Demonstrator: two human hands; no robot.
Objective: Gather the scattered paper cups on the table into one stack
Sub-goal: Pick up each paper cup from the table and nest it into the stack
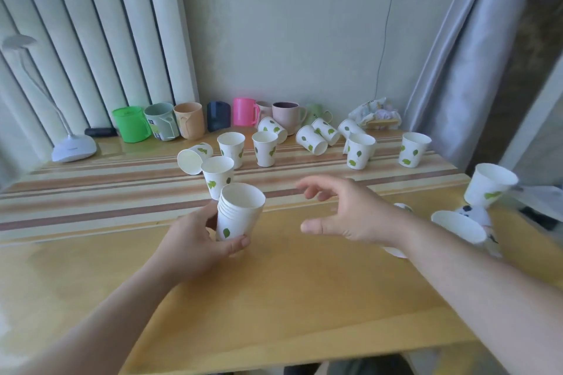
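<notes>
Stack [239, 211] of nested white leaf-print paper cups tilting in left hand [195, 242] grip, topmost empty; right hand [344, 216] hovering beside, fingers spread, gripping nothing.

Left hand [198, 240] gripping a stack of nested paper cups [239, 211], thumb across the lower front, stack tilting slightly rightward above the wooden table [274, 298]. Right hand [350, 213] hovering empty beside the stack, fingers spread and curled, apart from it. Single upright cup [217, 175] standing just behind the stack; further leaf-printed cups scattering toward the wall, some upright [264, 148], some lying on their sides [312, 140]. Row of coloured mugs lining the wall, green mug [131, 124] leftmost. White desk lamp [73, 148] resting at far left.
</notes>
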